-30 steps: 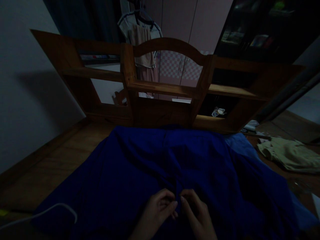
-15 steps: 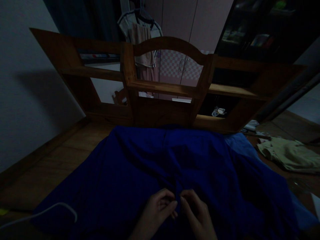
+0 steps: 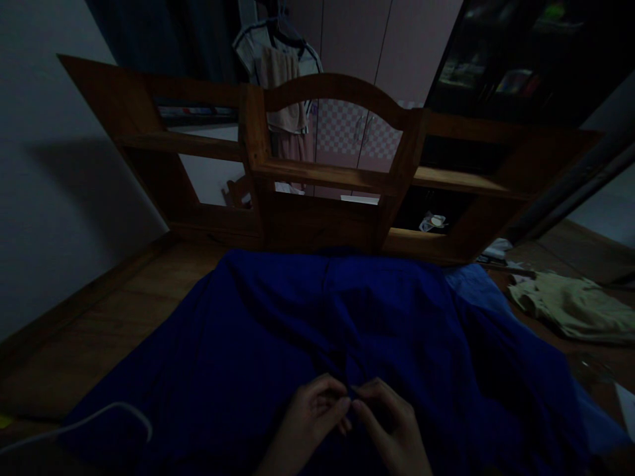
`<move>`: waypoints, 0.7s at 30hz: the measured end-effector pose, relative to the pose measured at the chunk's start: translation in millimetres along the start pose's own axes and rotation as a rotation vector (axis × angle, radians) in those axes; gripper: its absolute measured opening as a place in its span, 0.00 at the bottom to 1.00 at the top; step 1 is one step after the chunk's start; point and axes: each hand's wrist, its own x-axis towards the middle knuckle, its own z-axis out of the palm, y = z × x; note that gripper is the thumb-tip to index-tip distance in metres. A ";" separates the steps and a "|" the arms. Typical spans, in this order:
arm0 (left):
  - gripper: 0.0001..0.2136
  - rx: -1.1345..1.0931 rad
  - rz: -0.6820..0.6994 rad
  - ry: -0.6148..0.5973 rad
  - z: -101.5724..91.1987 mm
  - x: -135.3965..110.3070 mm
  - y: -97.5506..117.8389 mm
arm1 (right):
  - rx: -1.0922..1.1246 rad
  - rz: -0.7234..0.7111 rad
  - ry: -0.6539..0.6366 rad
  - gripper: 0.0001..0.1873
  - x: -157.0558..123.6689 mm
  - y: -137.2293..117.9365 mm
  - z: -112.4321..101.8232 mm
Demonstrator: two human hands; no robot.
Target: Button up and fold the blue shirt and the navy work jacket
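A deep blue garment lies spread over the wooden surface, with creases running down its middle toward my hands. Near the lower centre, my left hand is closed, thumb and index finger pinching the cloth at the middle fold. Close beside it my right hand is also closed in a pinch on the same fold. The two sets of fingertips almost meet. Darkness and my fingers hide exactly what small part of the garment lies between them.
A wooden frame with open shelves stands just beyond the garment. A white cable lies across its left corner. On the right are a light blue cloth and a folded pale yellow garment. A white wall rises at left.
My right hand's fingertips have shifted slightly left, closer to those of my left hand. The left hand and the garment look almost the same.
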 end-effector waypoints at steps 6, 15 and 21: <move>0.14 0.005 0.010 -0.014 0.1 -0.8 2.7 | 0.013 0.028 -0.028 0.09 -3.1 -2.4 -1.5; 0.14 0.014 0.028 -0.012 -0.2 -1.1 2.6 | 0.007 0.037 -0.032 0.09 -1.8 -1.9 -0.1; 0.15 0.027 0.029 0.002 1.7 -3.8 9.5 | 0.002 0.028 -0.048 0.10 -3.7 -1.6 -2.4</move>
